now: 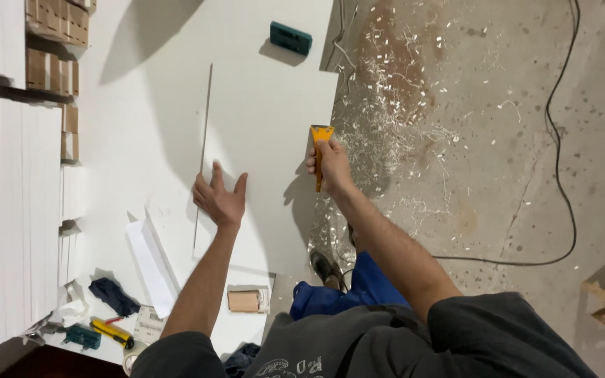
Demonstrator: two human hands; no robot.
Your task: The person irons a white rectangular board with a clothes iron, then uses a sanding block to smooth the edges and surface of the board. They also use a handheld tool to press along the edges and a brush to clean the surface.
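Observation:
A large white panel (pixel 246 105) lies flat in front of me. My left hand (pixel 220 197) rests flat on it with fingers spread, beside a long thin metal strip (pixel 203 143) that runs across the panel. My right hand (pixel 330 166) grips an orange scraper (pixel 321 137), its blade end at the panel's right edge. The hand covers most of the scraper's handle.
A dark green block (pixel 290 38) sits at the panel's far end. White boards (pixel 8 210) and brown blocks are stacked at left. Small tools, a dark cloth (pixel 112 295) and a white offcut (pixel 152 262) lie near me. Shavings (pixel 386 119) and a black cable (pixel 558 140) cover the concrete floor.

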